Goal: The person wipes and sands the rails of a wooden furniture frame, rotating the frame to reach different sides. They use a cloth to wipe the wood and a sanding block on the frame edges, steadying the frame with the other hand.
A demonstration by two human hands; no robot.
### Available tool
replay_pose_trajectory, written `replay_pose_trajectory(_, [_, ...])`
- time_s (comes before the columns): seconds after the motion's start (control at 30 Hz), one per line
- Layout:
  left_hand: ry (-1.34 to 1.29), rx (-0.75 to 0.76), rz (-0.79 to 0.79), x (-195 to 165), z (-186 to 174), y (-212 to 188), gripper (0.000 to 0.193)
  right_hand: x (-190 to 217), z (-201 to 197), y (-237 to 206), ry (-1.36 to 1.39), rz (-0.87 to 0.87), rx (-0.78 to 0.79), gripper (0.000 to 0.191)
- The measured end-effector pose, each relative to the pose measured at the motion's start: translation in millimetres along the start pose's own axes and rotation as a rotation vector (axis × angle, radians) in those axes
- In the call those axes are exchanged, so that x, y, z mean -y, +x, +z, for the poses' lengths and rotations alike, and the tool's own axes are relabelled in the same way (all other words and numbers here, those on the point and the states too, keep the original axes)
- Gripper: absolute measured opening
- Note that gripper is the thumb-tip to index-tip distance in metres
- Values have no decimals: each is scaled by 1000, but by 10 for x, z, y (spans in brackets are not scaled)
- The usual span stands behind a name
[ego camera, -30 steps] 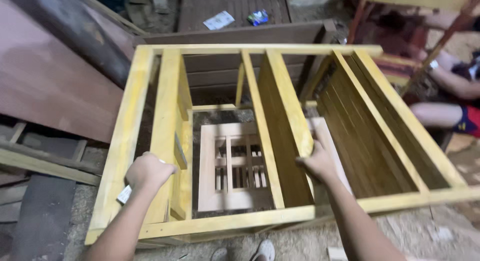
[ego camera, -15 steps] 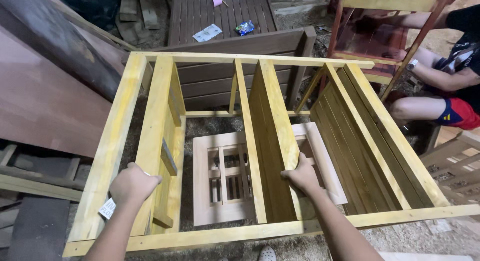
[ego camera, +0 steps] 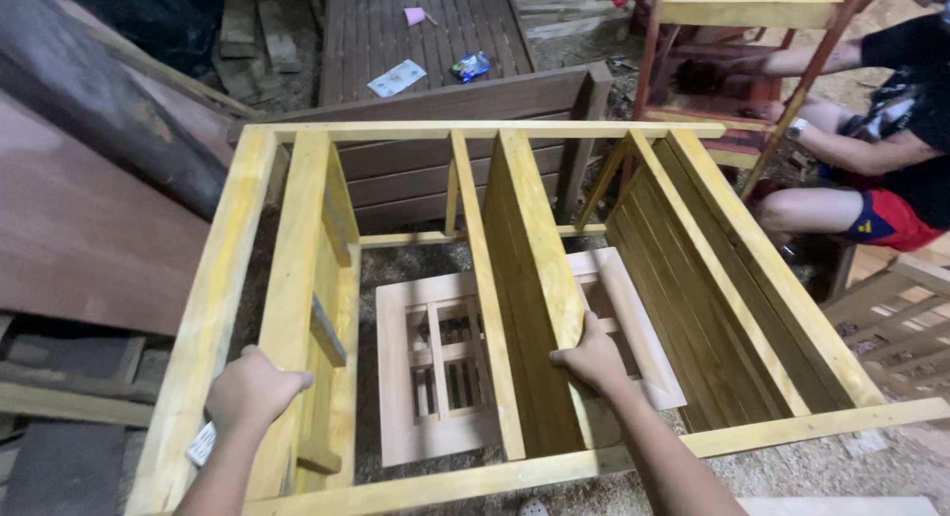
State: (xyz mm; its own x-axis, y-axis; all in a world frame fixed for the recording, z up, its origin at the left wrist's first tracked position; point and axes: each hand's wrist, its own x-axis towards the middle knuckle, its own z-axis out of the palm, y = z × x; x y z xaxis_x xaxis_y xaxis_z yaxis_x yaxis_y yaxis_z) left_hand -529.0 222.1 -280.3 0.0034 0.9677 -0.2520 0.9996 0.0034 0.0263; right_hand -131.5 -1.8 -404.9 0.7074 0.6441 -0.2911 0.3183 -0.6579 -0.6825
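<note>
A large yellow-painted wooden frame point(ego camera: 257, 229) with slatted partitions stands open-topped in front of me. My left hand point(ego camera: 252, 387) grips its left upright board near the front. My right hand point(ego camera: 592, 358) holds the edge of the middle partition board point(ego camera: 529, 269). Down inside, on the floor, lies a pale unpainted window-like panel point(ego camera: 435, 377) with small bars.
A dark brown slatted panel point(ego camera: 445, 110) leans behind the frame. Reddish boards point(ego camera: 79, 229) lie at the left. At the right another person point(ego camera: 881, 150) sits working on a red and yellow frame point(ego camera: 752, 41). Sawdust covers the floor point(ego camera: 811, 467).
My view has shifted nearer and higher over the frame. Both hands keep their hold, the right one sitting lower on the middle partition than before.
</note>
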Motion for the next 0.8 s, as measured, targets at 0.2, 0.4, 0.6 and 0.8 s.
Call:
replay_pose_trajectory(0.2, [52,71,-11,-116,-88,-49,71,32,-153,45,88,-30,36,95])
replay_pose_trajectory(0.4, [60,186,-90,312,294,98,77,383,-66,-173,38,-62,93,81])
replay_pose_trajectory(0.6, [-31,261,-21,1084,1322,384,90,732,279,-453,-165,-125,99,86])
replay_pose_trajectory(0.8, [-201,355,41,1273,1535,325,76,842,328,-509,-208,-31,128,96])
